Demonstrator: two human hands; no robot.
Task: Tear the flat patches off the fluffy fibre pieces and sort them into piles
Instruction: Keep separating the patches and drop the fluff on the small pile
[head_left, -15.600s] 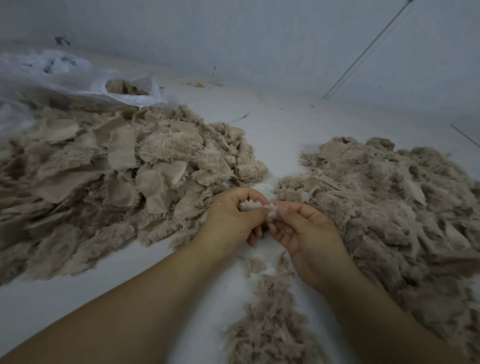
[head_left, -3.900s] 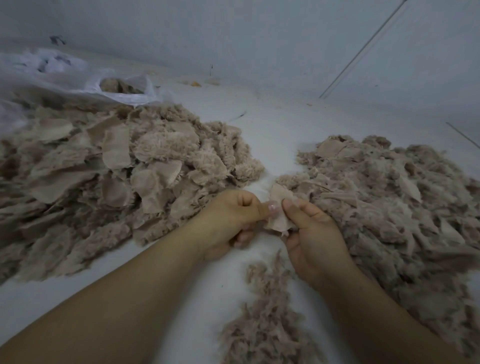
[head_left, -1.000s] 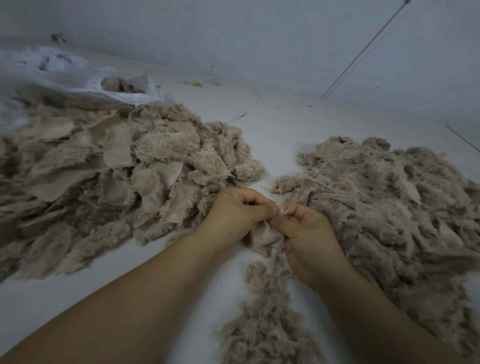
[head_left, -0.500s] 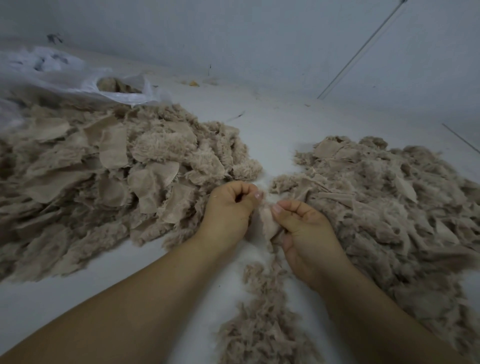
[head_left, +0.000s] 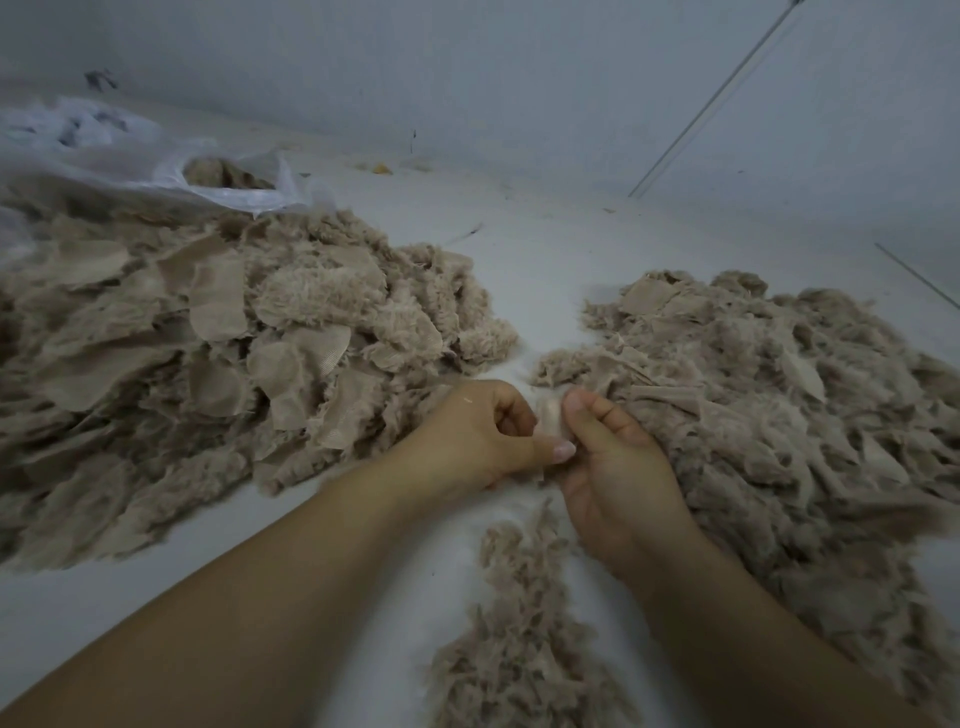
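Both hands meet at the middle of the white desk (head_left: 545, 249), the left hand (head_left: 467, 436) and right hand (head_left: 613, 467) each with a pinching grip on one small pale fibre piece (head_left: 549, 415). A pile of patched pieces (head_left: 218, 353) lies left, a shredded pile (head_left: 779, 405) right, a fluff strip (head_left: 519, 623) below, and a plastic bag (head_left: 130, 156) far left.

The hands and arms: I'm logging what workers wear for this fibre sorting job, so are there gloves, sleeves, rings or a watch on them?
Nothing is worn. The left hand and right hand are bare, with no gloves and no rings visible on the fingers. Both forearms are bare up to the picture's edge: no sleeves, watch or bracelet show. The left thumb has a short, pale, plain-looking nail.
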